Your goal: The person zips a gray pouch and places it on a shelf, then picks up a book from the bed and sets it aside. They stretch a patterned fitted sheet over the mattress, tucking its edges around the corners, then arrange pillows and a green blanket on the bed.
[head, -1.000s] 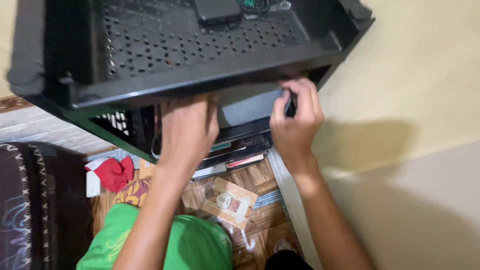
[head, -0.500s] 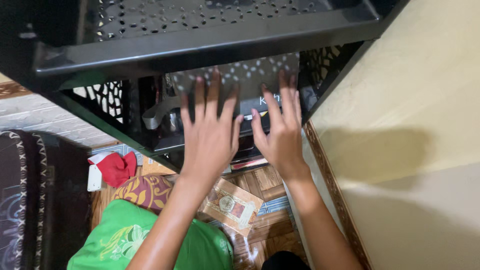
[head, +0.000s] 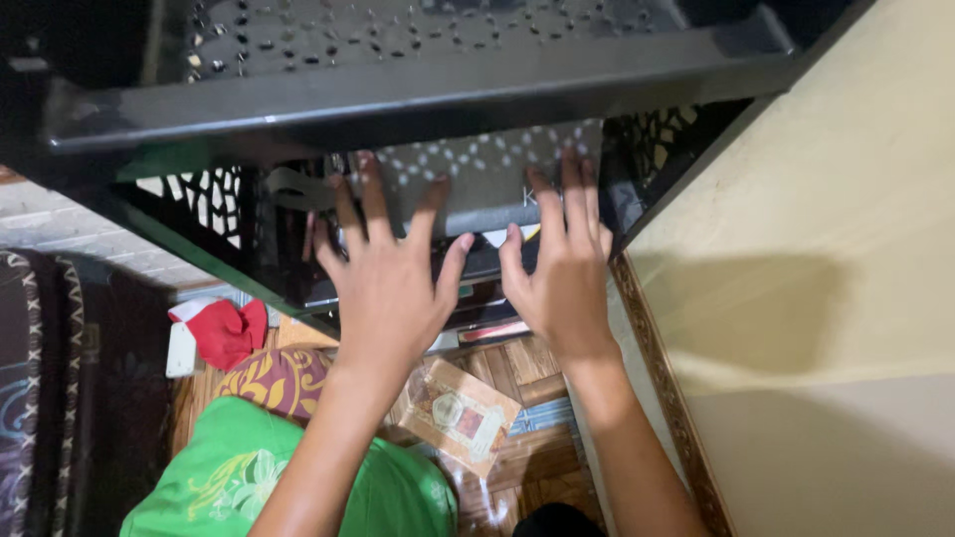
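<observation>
A flat dark grey device [head: 487, 179], like a closed laptop, lies on the lower shelf of a black perforated metal rack [head: 418, 89]. Both my hands rest flat on its top with fingers spread. My left hand [head: 383, 273] covers its left part, fingertips reaching toward the back of the shelf. My right hand [head: 562, 259] lies on the right part, thumb near my left thumb. Neither hand grips anything. Under the device a stack of thin books or cases [head: 487, 323] shows at the shelf's front edge.
A cream wall [head: 816, 278] rises close on the right with a patterned trim [head: 662, 388] beside it. Below are a wooden floor [head: 517, 467], a plastic-wrapped packet [head: 463, 413], a red cloth [head: 224, 328], a patterned cushion [head: 274, 378] and my green garment [head: 229, 477]. A dark patterned sofa arm [head: 40, 398] stands left.
A second ago my hands were curled at the shelf's front edge, the right one around a small dark object. They have since opened and slid forward flat onto the device; the view tilted down.
</observation>
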`<state>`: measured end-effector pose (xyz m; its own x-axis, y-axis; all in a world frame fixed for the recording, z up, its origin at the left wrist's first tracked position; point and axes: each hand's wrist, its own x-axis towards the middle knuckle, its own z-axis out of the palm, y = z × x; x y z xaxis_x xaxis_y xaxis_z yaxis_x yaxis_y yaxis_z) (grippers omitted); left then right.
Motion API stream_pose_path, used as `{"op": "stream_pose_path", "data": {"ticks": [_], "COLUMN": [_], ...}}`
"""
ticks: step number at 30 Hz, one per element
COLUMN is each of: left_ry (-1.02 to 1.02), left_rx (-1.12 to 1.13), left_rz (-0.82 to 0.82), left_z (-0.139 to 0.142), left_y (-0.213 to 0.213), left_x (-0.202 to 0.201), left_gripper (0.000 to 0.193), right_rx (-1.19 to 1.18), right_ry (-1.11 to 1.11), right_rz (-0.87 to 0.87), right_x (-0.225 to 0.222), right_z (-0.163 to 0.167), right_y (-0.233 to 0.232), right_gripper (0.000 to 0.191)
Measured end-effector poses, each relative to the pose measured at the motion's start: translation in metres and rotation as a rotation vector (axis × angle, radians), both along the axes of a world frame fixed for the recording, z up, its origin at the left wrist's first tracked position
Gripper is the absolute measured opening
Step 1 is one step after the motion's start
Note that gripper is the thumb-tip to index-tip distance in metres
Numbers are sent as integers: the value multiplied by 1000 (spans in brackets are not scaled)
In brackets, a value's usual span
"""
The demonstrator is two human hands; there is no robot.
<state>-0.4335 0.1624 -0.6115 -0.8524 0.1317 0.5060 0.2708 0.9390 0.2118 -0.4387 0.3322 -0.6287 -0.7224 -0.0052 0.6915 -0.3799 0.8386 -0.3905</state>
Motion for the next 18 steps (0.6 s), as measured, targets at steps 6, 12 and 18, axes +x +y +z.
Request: {"op": "stream_pose_path", "data": {"ticks": [6, 12, 18], "left_ry": [67, 49, 68], "left_rx": [-39, -39, -20], "left_rz": [5, 28, -17], "left_z": [-6, -8, -10], "left_y": [-2, -1, 1], "left_x": [-6, -5, -4], "left_gripper": [57, 58, 56], "right_rx": [-74, 184, 298], "right_ry": [4, -9, -73], "right_rz": [-42, -65, -98], "right_x": [-2, -54, -62], "right_z": [19, 24, 11], "right_y": [1, 3, 7], "right_gripper": [46, 53, 68]}}
